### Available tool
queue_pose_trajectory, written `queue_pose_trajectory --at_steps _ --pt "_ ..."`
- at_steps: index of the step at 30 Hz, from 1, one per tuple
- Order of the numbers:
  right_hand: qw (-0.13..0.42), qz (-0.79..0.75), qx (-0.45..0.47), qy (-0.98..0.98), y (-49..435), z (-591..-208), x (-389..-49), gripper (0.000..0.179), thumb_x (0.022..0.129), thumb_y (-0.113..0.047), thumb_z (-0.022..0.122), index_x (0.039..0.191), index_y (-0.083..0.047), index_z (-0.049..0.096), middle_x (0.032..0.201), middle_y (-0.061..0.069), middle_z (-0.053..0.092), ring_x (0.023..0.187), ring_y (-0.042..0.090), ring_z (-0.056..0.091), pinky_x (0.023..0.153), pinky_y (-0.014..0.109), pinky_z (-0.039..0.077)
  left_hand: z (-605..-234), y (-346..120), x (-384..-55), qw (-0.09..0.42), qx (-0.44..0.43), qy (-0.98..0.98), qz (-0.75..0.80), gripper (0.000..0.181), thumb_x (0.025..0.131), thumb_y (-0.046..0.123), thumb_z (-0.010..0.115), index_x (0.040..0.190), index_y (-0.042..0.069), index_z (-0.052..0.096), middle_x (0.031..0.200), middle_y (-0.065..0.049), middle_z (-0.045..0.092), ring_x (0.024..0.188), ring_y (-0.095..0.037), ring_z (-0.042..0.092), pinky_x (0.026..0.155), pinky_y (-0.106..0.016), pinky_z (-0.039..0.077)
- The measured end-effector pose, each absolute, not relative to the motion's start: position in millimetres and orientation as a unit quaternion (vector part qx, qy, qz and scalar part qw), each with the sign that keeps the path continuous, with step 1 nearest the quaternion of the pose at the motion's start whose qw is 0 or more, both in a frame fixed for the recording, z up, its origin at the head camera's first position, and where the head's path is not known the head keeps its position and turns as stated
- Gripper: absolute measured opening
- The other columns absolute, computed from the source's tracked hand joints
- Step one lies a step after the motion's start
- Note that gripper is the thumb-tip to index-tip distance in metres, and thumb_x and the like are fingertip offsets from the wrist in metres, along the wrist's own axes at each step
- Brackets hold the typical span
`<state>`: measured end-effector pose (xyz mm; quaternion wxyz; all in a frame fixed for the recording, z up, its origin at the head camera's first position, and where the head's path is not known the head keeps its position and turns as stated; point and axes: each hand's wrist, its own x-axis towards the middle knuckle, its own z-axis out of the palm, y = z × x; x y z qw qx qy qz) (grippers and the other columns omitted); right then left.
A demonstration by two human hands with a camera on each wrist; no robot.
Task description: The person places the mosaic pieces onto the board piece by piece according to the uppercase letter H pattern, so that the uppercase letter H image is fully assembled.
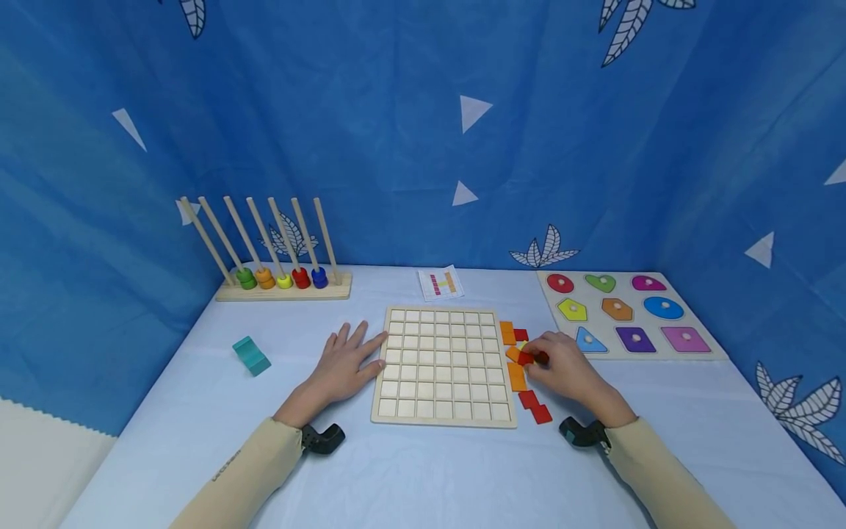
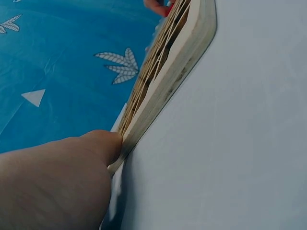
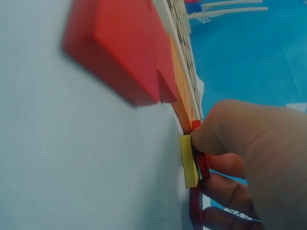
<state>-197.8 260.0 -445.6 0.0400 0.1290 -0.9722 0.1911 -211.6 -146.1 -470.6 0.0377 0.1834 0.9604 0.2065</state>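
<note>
A square wooden grid board (image 1: 443,423) lies flat in the middle of the table. My left hand (image 1: 344,367) rests at its left side with fingers spread, thumb and index finger touching the edge. In the left wrist view, the thumb (image 2: 103,143) presses against the board's side (image 2: 177,72). Right of the board, my right hand (image 1: 565,371) pinches a red tile (image 3: 203,165) among the loose tiles. Beside that tile, close to the thumb, stands a yellow tile (image 3: 188,160). Orange tiles (image 1: 517,377) and more red tiles (image 1: 541,414) lie along the board's right edge.
A pegged wooden counting rack (image 1: 284,292) with coloured rings stands at the back left. Nearer lies a teal block (image 1: 251,356). Behind the board is a printed pattern card (image 1: 440,283). A shape puzzle board (image 1: 631,349) lies at the right, against a blue curtain (image 1: 396,147).
</note>
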Motion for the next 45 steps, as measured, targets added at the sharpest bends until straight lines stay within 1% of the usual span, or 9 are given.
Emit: queue_pose_trajectory --at_steps 4,9,17,23,26,33,40,45 --pt "0.040 0.188 0.127 -0.973 260.9 -446.8 -197.8 0.027 0.080 -0.012 0.081 0.106 -0.009 0.077 0.091 0.001 0.065 0.090 0.016 0.052 0.074 0.032 0.049 -471.3 -146.0 -211.4 0.037 0.185 0.961 0.205 0.061 0.103 0.044 0.054 0.158 0.020 0.041 0.167 -0.025 0.023 0.155 -0.055 0.009 0.121 -0.073 0.010" --pt "0.044 0.186 0.131 -0.973 261.5 -446.2 -198.0 0.028 0.080 -0.012 0.082 0.107 -0.008 0.077 0.091 0.001 0.066 0.092 0.017 0.053 0.075 0.034 0.050 -470.8 -145.6 -211.5 0.038 0.184 0.961 0.205 0.061 0.103 0.044 0.054 0.158 0.021 0.040 0.168 -0.025 0.023 0.155 -0.055 0.009 0.121 -0.073 0.010" --pt "0.053 0.182 0.143 -0.972 261.6 -445.8 -199.3 0.028 0.079 -0.012 0.083 0.105 -0.008 0.077 0.087 0.000 0.066 0.088 0.016 0.052 0.074 0.033 0.047 -471.6 -146.3 -211.5 0.038 0.181 0.961 0.204 0.062 0.103 0.044 0.054 0.158 0.020 0.040 0.168 -0.025 0.022 0.155 -0.054 0.008 0.121 -0.073 0.010" --pt "0.055 0.176 0.149 -0.971 262.0 -445.1 -199.5 0.027 0.079 -0.013 0.083 0.105 -0.009 0.076 0.085 -0.002 0.064 0.088 0.015 0.052 0.075 0.034 0.046 -471.8 -146.6 -211.3 0.036 0.181 0.961 0.204 0.061 0.103 0.044 0.054 0.158 0.021 0.041 0.168 -0.025 0.022 0.155 -0.054 0.009 0.121 -0.073 0.010" --pt "0.055 0.178 0.151 -0.971 262.2 -444.6 -198.9 0.028 0.080 -0.013 0.083 0.106 -0.009 0.076 0.087 -0.001 0.066 0.088 0.016 0.052 0.075 0.034 0.047 -471.4 -146.3 -210.9 0.035 0.182 0.961 0.207 0.061 0.103 0.044 0.054 0.158 0.020 0.041 0.168 -0.025 0.022 0.155 -0.055 0.009 0.121 -0.074 0.010" --pt "0.064 0.172 0.162 -0.970 262.3 -442.6 -198.0 0.036 0.080 -0.014 0.082 0.115 -0.006 0.076 0.091 0.001 0.068 0.088 0.015 0.054 0.076 0.035 0.049 -470.6 -145.8 -210.0 0.034 0.185 0.959 0.211 0.061 0.103 0.044 0.054 0.157 0.020 0.041 0.167 -0.026 0.023 0.155 -0.055 0.009 0.121 -0.074 0.010" --pt "0.069 0.169 0.176 -0.967 259.8 -439.4 -200.0 0.030 0.081 -0.015 0.083 0.109 -0.008 0.078 0.088 0.000 0.067 0.088 0.016 0.054 0.078 0.037 0.049 -469.8 -146.3 -209.2 0.029 0.186 0.959 0.210 0.061 0.103 0.043 0.055 0.157 0.019 0.042 0.167 -0.026 0.024 0.154 -0.056 0.011 0.120 -0.074 0.011" --pt "0.066 0.165 0.189 -0.966 252.0 -435.9 -203.8 0.031 0.082 -0.017 0.083 0.111 -0.007 0.077 0.092 0.002 0.069 0.089 0.017 0.056 0.080 0.040 0.050 -468.6 -145.9 -208.6 0.030 0.187 0.959 0.211 0.061 0.103 0.044 0.054 0.157 0.020 0.041 0.167 -0.026 0.024 0.154 -0.056 0.010 0.121 -0.074 0.011"
